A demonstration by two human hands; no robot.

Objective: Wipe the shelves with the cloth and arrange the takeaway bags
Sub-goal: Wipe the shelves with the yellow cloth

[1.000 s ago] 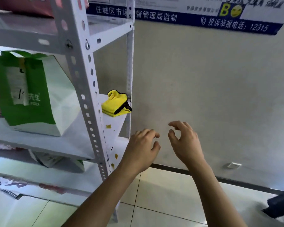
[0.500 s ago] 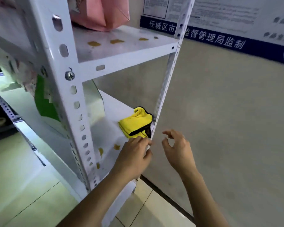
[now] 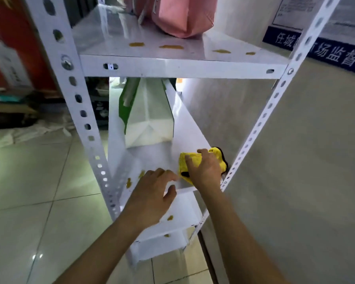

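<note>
1. Two hands are at the near end of the middle shelf (image 3: 162, 158) of a white slotted rack; the yellow cloth (image 3: 183, 160) lies bunched at that shelf's near right corner, just beside the right front upright (image 3: 254, 132).
2. Right hand (image 3: 205, 171) is on the cloth already: its fingers curl over the top of the bundle, thumb toward the left edge, so it appears to grip it. How firmly it pinches I cannot tell.
3. Left hand (image 3: 152, 193) holds nothing; its fingers are loosely bent and rest at the shelf's front lip, fingertips just short of the cloth.
4. From the left hand the cloth lies at about 2 o'clock, nearly touching; from the right wrist it lies at 12 o'clock, under the palm. The right hand is clearly the nearer and the one placed to work it.
5. The cloth's long axis runs roughly 8 to 2 o'clock, with black trim showing at both ends.
6. Ochre stains (image 3: 134, 178) sit on the same shelf at about 9 o'clock from the cloth, just beyond the left fingers; more dot the top shelf (image 3: 172, 64) and the lower shelf (image 3: 169, 218).
7. My judgement: the coming move is a sweep leftward toward 9 o'clock, and the left hand lies in that path.
8. A green-and-white takeaway bag (image 3: 150, 113) stands farther back at 11 o'clock; a pink bag (image 3: 182, 15) sits on top.
</note>
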